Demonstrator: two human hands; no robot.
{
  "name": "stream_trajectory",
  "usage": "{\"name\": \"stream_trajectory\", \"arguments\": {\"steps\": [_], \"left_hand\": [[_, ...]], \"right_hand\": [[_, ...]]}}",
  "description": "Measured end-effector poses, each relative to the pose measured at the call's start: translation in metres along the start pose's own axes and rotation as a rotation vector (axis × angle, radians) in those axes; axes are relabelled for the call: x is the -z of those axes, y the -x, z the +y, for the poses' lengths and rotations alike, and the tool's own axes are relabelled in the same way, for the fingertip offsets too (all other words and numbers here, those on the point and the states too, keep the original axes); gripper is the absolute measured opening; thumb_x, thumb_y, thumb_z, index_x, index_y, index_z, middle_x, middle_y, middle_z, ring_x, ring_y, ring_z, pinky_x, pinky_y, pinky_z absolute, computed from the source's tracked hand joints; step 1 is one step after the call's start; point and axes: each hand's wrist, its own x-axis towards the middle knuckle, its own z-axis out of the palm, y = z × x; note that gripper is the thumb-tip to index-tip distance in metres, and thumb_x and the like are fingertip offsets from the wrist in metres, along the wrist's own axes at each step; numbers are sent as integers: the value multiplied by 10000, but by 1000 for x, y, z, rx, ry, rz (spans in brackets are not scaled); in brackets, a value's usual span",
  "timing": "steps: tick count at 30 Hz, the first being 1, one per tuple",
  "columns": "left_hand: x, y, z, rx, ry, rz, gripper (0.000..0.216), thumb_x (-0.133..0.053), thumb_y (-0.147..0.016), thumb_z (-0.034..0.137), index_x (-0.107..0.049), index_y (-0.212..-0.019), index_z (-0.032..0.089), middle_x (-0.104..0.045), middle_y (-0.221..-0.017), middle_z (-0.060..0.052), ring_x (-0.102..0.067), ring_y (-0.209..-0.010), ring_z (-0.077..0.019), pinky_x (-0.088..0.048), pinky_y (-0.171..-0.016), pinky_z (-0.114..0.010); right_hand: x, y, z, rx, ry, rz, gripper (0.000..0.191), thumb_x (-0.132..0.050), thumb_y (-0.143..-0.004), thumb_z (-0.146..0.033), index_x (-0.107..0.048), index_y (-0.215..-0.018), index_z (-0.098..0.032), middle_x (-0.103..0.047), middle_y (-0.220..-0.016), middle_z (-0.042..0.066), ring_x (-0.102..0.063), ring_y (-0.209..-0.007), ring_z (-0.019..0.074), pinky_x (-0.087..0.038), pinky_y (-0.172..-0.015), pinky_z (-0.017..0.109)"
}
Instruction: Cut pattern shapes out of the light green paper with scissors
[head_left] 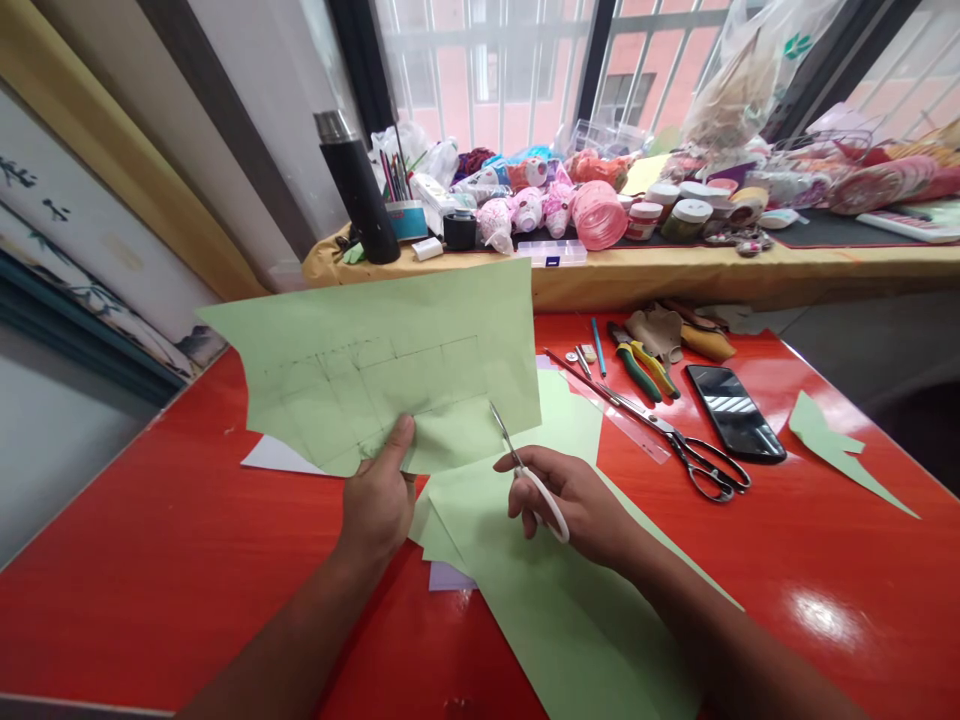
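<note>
My left hand [380, 495] grips the lower edge of a sheet of green paper [457, 300], thumb on the front and the other fingers behind it. The sheet is held up off the table and carries pencil-drawn lines. In my right hand [574, 500] is a pair of small white-handled scissors [551, 508], fingers around the handles. The blades point up and left, overlapping the sheet's lower right part; whether they touch it I cannot tell. Beneath my hands lie more green paper sheets [555, 600].
On the red table [187, 560] to the right lie large scissors [690, 450], a phone [735, 410], pliers [645, 362] and a green paper scrap [832, 440]. Behind, a ledge [465, 278] bears a black flask [361, 195], paint jars [686, 220] and craft items.
</note>
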Motion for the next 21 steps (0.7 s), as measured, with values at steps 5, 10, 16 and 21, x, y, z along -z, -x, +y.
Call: {"name": "stream_trajectory", "arguments": {"steps": [5, 10, 16, 21], "left_hand": [[2, 2, -1, 25, -8, -25, 143, -941, -817, 253, -849, -917, 208, -805, -729, -30, -821, -819, -262, -642, -718, -298], [-8, 7, 4, 64, 141, -91, 63, -801, -948, 169, -856, -959, 140, -858, -892, -94, -832, -957, -247, -665, -854, -280], [-12, 1, 7, 141, 234, -170, 184, -698, -1014, 147, -851, -936, 80, -863, -1057, -155, -834, -966, -228, -674, -849, -252], [-7, -5, 3, 144, 205, -236, 178, -705, -1011, 162, -850, -989, 61, -854, -1117, -174, -830, -997, -250, -680, -868, -282]], "right_hand": [[0, 0, -2, 4, -1, 13, 411, -694, -1004, -550, -687, -1204, -191, -722, -819, 16, -651, -600, 139, -482, -583, 272], [0, 0, -2, 9, 0, 19, 336, -693, -1014, -479, -694, -1201, -200, -719, -816, 9, -657, -618, 137, -495, -591, 263], [0, 0, -1, -5, -9, 1, 299, -715, -997, -446, -697, -1173, -204, -709, -801, -2, -656, -622, 138, -501, -595, 261], [0, 1, -1, -1, 6, -12, 323, -698, -1017, -483, -701, -1180, -204, -705, -799, 1, -656, -622, 141, -510, -611, 273]]}}
